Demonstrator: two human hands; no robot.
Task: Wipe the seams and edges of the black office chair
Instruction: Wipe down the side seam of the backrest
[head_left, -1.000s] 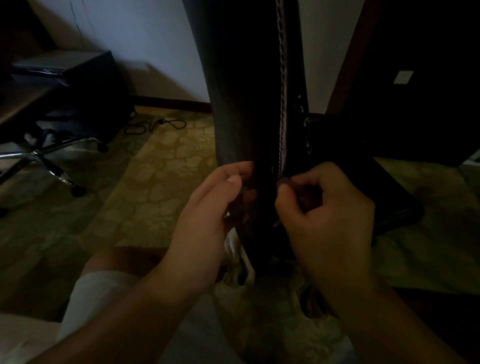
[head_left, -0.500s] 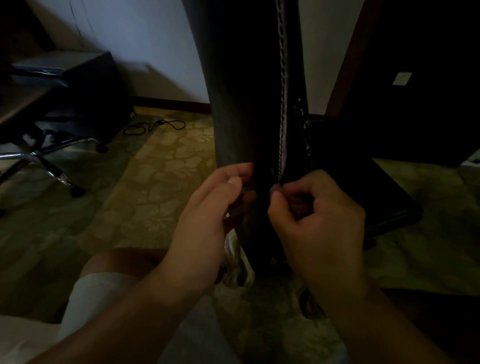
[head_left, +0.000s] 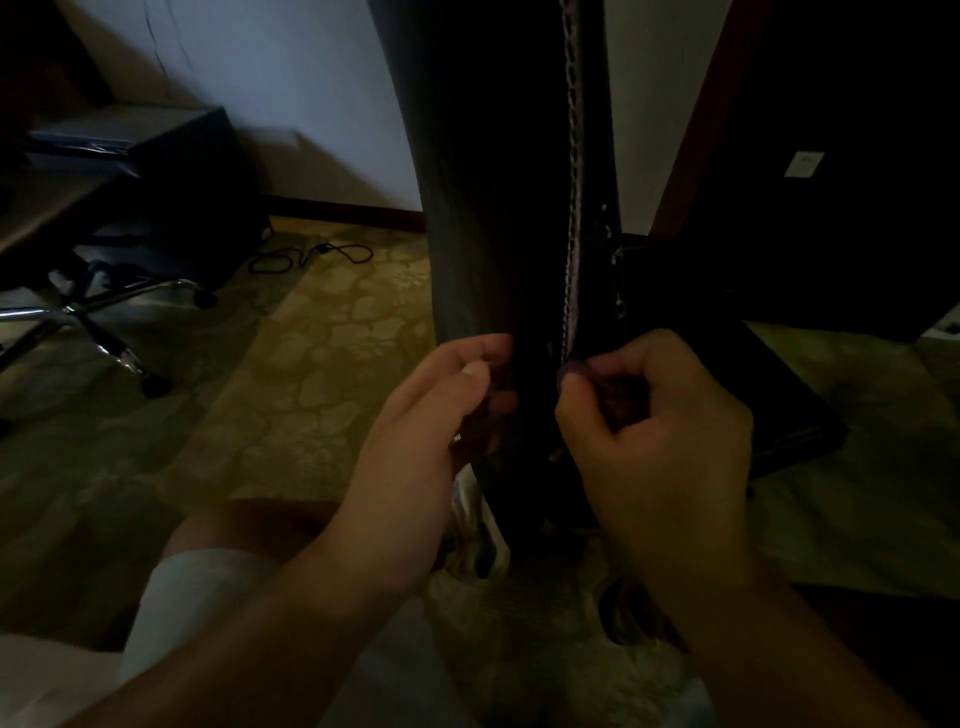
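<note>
Chrome legs of a second chair (head_left: 98, 322) splay across the left edge of the frame, under a dark bench (head_left: 47, 218) in the upper left, with a black cabinet (head_left: 171, 171) beside it. Just right of that, a loose cable (head_left: 311, 257) curls on the patterned carpet (head_left: 322, 374) near the wall.

At centre stands the task's chair (head_left: 483, 208), seen edge-on as a tall black panel that runs from the top of the frame down to the middle. A pale stitched seam (head_left: 571, 208) runs straight down its right edge.

The left hand (head_left: 415, 447) sits at centre, just left of the panel, fingers curled against the black fabric as though bracing or pinching it; the light is too dim to tell whether it truly grips. The right hand (head_left: 654, 431) is right of centre, thumb and forefinger pressed together at the lower end of the seam, pinching something small and dark there. It may be a bit of cloth, but I cannot tell.

Further right, the dark seat (head_left: 779, 405) juts toward the right side, and a dark door or cupboard fills the upper right.

The step in hand looks like working along the seam near the bottom of the backrest edge. The next move probably calls for keeping the fabric taut with the left hand while the right runs its pinch along the stitching without slipping off the narrow line.
</note>
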